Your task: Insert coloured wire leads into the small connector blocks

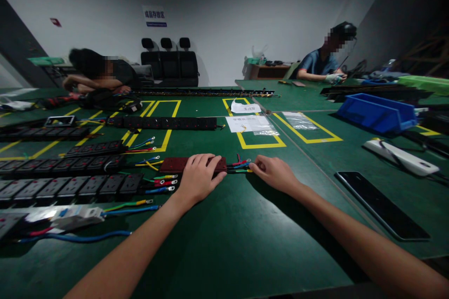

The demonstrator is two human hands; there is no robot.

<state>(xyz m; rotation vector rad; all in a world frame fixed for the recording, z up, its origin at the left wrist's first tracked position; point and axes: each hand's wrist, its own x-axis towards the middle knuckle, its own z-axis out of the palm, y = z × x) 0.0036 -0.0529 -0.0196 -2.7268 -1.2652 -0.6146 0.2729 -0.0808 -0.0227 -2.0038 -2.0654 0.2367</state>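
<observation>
My left hand (199,178) lies over a dark red socket strip (171,164), its fingers across the top and its thumb along the near side. Blue, red and green-yellow wires (238,166) with ring terminals come out of the strip's right end. My right hand (275,172) is closed in a pinch at the ends of these wires; the fingertips partly hide which ones it grips. Left of the strip, rows of black socket strips (73,188) lie side by side, with coloured wires and ring terminals at their right ends.
A black phone (380,205), a white power strip (400,156) and a blue bin (377,113) lie to the right. Papers (250,124) and a plastic bag (300,120) lie ahead between yellow tape marks. Two people (105,74) work across the green table (224,243).
</observation>
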